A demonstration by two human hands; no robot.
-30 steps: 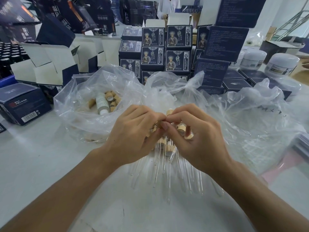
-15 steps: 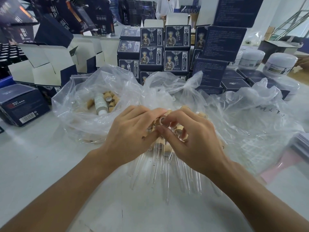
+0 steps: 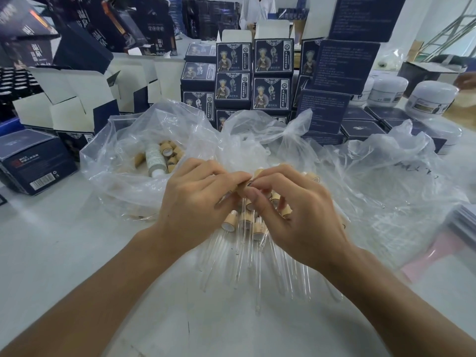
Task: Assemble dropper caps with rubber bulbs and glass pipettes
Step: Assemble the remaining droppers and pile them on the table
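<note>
My left hand [image 3: 198,202] and my right hand [image 3: 291,212] meet at the middle of the table, fingertips pinched together on one tan wood-look dropper cap [image 3: 244,185]. A thin glass pipette [image 3: 241,228] hangs down from that cap between my hands. Below them lies a pile of assembled droppers [image 3: 247,256], tan caps at the top and clear glass tubes fanned toward me. A clear plastic bag [image 3: 123,181] at the left holds loose tan caps [image 3: 171,153] and a white bottle [image 3: 154,159].
Crumpled clear plastic bags [image 3: 373,181] spread across the right. Stacks of dark blue printed boxes [image 3: 255,78] stand behind, open white-lined cartons [image 3: 72,104] at the left, white jars [image 3: 427,96] at the far right. A person in white [image 3: 257,9] stands at the back.
Both hands stay pinched together on the cap, shifting slightly. My right fingers have lifted a little, so more of the pile's caps show beneath them.
</note>
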